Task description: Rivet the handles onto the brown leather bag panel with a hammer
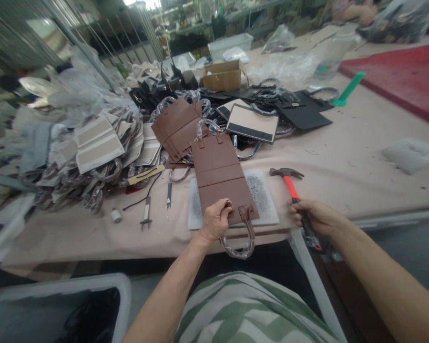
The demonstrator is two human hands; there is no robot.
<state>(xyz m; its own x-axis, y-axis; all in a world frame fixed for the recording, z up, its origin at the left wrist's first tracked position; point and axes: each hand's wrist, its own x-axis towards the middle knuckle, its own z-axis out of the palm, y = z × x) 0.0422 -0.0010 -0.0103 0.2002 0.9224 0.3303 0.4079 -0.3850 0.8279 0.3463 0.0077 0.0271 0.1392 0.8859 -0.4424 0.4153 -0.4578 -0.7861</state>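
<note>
A brown leather bag panel point(219, 164) with plastic-wrapped handles at both ends lies on a white slab point(268, 202) with dark speckles. Over the panel's near end, my left hand point(214, 221) is closed round a short metal punch point(228, 202), held about upright beside the near handle point(250, 231); its lower end is hidden by my fingers. To the right of the slab, my right hand point(316, 216) grips a claw hammer point(291, 183) by its red and black handle. The hammer's head points away from me, apart from the panel.
Left of the slab lie a dark slim tool point(169, 195), a caliper-like tool point(146, 214) and a small white bottle point(116, 216). Beige panels point(98, 143) are heaped at left; black bag panels point(300, 109) and a cardboard box point(221, 76) lie behind. A red board point(403, 76) is at right.
</note>
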